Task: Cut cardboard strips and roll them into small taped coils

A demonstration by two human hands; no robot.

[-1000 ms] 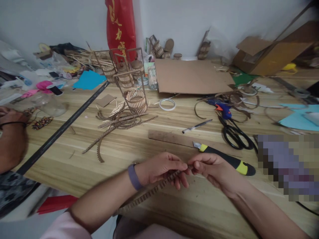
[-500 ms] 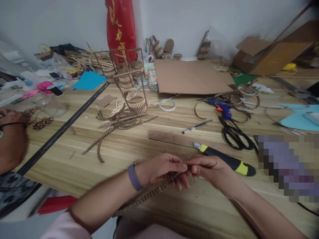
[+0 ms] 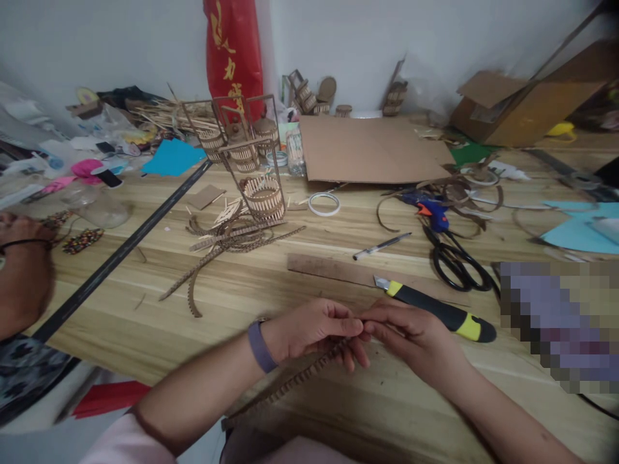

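Note:
A narrow brown cardboard strip (image 3: 300,380) with notches along one edge slants from my fingers down toward the table's near edge. My left hand (image 3: 322,328), with a purple band at its wrist, pinches the strip near its upper end. Beside it my right hand (image 3: 416,332) has thumb and forefinger closed at that same end, fingertips touching the left thumb. The fingers mostly cover the tip of the strip. Just beyond my right hand lies a black and yellow utility knife (image 3: 430,309) with its blade out, partly on a flat cardboard strip (image 3: 329,269).
Black-handled scissors (image 3: 457,264), a pen (image 3: 382,246) and a blue glue gun (image 3: 438,216) lie to the right. Small stick baskets (image 3: 264,196) and curled notched strips (image 3: 232,238) stand left of centre. Another person's arm (image 3: 26,277) rests at the left edge.
My right thumb has straightened and moved slightly left against the strip's end. The strip's lower part has shifted slightly. My left hand has hardly moved.

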